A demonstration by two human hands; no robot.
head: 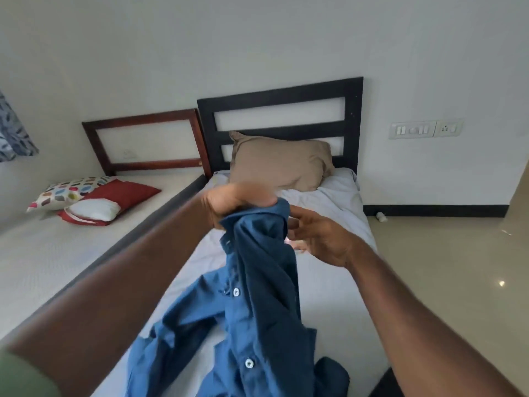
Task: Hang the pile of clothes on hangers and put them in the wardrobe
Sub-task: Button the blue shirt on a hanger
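A blue button-up shirt with white buttons hangs over the bed with the white sheet. My left hand grips the shirt at its top, near the collar, and holds it up; the hand is blurred. My right hand is just right of the shirt's top with its fingers spread and loosely bent toward the cloth, holding nothing that I can see. The shirt's lower part trails down to the sheet. No hanger or wardrobe is in view. Something small and pink shows behind the right hand.
A tan pillow leans on the black headboard. A second bed on the left carries a spotted cushion, a red one and a white one. Tiled floor lies to the right, a switch panel on the wall.
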